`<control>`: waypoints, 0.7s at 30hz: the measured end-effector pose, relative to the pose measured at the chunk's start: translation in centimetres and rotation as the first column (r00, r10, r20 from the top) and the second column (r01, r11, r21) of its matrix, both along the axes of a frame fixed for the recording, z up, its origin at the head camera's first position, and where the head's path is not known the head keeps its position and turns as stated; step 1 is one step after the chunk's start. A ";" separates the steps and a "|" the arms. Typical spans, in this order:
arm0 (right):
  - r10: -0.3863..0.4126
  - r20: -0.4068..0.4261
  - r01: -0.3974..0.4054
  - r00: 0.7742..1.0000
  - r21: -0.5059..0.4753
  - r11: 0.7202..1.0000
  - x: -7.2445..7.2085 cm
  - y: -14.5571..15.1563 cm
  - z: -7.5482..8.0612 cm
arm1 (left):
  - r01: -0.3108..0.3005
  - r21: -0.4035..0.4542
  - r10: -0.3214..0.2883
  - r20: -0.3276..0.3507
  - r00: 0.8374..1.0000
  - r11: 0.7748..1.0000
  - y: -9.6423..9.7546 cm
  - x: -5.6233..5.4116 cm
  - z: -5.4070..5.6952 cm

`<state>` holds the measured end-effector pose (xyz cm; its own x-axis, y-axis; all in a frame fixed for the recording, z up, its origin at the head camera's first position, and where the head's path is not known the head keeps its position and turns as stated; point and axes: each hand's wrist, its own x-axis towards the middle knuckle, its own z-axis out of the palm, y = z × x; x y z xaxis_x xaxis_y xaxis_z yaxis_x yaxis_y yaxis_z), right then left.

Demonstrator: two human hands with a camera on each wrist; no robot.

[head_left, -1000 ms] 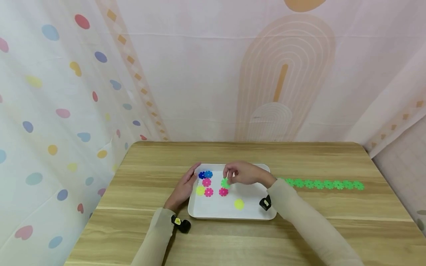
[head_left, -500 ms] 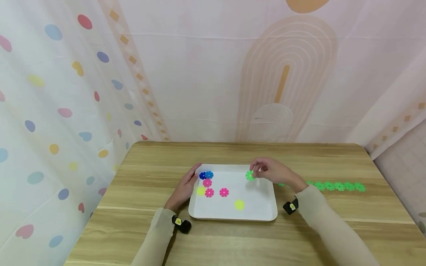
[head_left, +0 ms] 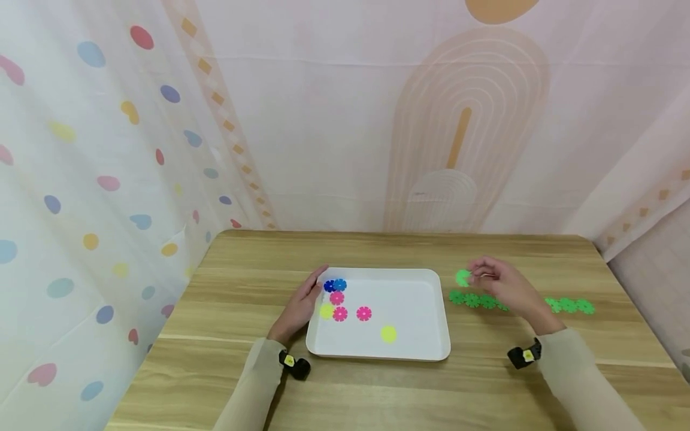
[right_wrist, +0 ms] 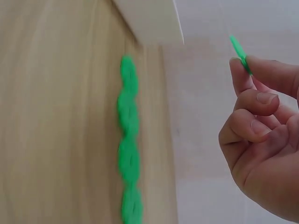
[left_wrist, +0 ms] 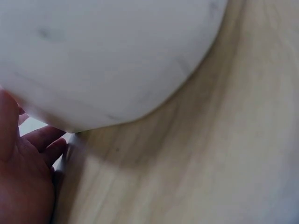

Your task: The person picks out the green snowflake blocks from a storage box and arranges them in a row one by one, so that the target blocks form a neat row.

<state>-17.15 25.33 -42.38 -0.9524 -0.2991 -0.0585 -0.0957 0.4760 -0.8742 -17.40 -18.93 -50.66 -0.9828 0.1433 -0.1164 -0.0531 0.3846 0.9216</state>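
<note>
My right hand point(head_left: 509, 290) pinches a green flower-shaped plastic disc point(head_left: 462, 278) between thumb and index finger, raised above the table just past the tray's right side. In the right wrist view the disc point(right_wrist: 240, 53) appears edge-on, with the other fingers curled inward. Below it lies a row of linked green flower discs point(head_left: 472, 300); my right hand hides its middle. At the left edge of the white tray point(head_left: 399, 299), my left hand point(head_left: 296, 308) holds the rim, its thumb near the inner side. The left wrist view shows its fingers point(left_wrist: 44, 137) partly behind the tray wall.
Inside the tray lie pink discs point(head_left: 363, 313), blue discs point(head_left: 339, 285) and yellow discs point(head_left: 389, 334), mostly grouped at its left. The wooden table point(head_left: 377, 395) ends at a patterned curtain point(head_left: 323, 149) behind and at the left.
My right hand has lifted the green disc from among the tray's pieces and carried it right, past the tray's edge and over the green row. My left hand has stayed on the tray.
</note>
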 end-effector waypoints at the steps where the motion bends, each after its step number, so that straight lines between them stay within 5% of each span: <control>1: -0.019 0.001 0.019 1.000 0.005 1.000 0.2 0.7 -0.1 | -0.003 0.000 0.003 -0.002 1.000 1.000 0.0 0.0 0.0; 12: -0.190 -0.080 0.174 0.978 -0.173 0.969 2.4 7.7 -1.1 | -0.006 0.039 0.006 0.008 1.000 0.999 0.1 0.1 -0.1; 17: -0.232 -0.042 0.205 0.972 -0.333 0.920 3.3 11.1 -1.4 | -0.012 0.019 0.012 0.007 1.000 1.000 0.1 0.2 0.0; 21: -0.308 -0.036 0.280 0.951 -0.332 0.901 4.1 13.6 -1.6 | -0.011 0.003 0.010 0.015 1.000 1.000 0.1 0.3 0.2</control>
<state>-13.03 38.90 -43.97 -0.9969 0.0063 0.0778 -0.0752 0.1916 -0.9786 -17.14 -18.81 -50.44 -0.9825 0.1334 -0.1303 -0.0706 0.3808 0.9220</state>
